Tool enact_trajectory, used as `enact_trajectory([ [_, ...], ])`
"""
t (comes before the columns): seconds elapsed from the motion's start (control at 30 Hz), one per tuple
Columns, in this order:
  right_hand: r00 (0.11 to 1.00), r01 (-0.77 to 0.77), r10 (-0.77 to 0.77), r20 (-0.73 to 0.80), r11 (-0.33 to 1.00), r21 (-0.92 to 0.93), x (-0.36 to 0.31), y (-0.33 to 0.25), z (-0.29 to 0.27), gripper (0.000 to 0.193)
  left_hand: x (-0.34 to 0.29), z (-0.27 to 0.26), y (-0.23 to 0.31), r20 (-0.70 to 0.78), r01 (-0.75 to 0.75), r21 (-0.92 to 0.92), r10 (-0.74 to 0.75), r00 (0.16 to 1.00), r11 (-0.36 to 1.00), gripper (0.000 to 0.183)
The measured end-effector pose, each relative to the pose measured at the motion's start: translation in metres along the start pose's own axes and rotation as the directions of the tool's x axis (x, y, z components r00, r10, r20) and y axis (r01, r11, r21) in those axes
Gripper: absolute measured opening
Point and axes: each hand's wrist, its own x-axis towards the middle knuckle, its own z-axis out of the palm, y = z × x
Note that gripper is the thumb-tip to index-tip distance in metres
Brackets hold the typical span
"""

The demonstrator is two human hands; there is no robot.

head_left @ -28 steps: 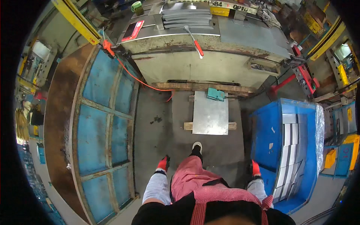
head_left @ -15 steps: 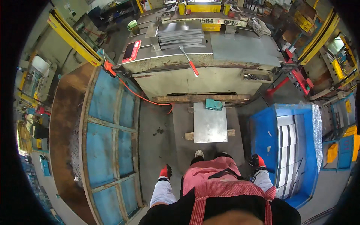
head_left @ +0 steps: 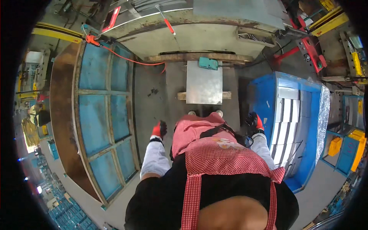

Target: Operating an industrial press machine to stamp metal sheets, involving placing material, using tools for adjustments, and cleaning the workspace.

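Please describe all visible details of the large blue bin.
The large blue bin is boxy and open. It appears to stand on the floor, to the person's right. Pale marks show on its side, translucent wrapping covers its right edge, and flat, greyish pieces lie inside in rows. The right hand is close beside it.

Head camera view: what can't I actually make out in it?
In the head view:
Left hand: blur hides the exact finger pose.
Right hand: its dark fingers are too small to tell apart.
Shoes: mostly hidden by the checked apron.
Metal plate: the teal box covers part near its far edge.
Stacked gray sheets: cut off by the top edge.
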Motion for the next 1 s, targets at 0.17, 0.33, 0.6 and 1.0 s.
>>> enact_trajectory([
  [0.17, 0.987, 0.151, -0.145, 0.062, 0.982, -0.11, 0.018, -0.03, -0.02, 0.029, -0.002, 0.059, 0.038, -0.15, -0.226, 0.535, 0.355, 0.923, 0.814, 0.046],
  [0.33, 0.999, 0.035, -0.031, 0.032, 0.991, -0.13, 0.04, -0.082, 0.004, 0.034, -0.015, 0.07, 0.022, -0.089, -0.174, 0.874, 0.502, 0.86, 0.453, 0.04],
  [0.6, 0.936, 0.351, -0.33, 0.123, 0.85, -0.393, 0.178, -0.102, -0.01, 0.033, -0.022, 0.066, 0.025, -0.174, 0.095, 0.972, 0.379, 0.909, 0.217, 0.041],
  [1.0, 0.731, 0.592, -0.507, 0.457, 0.136, -0.795, 0.05, -0.284, 0.365, 0.052, 0.145, 0.137, 0.267, -0.253, -0.307, 0.183, 0.346, 0.903, 0.934, 0.036],
])
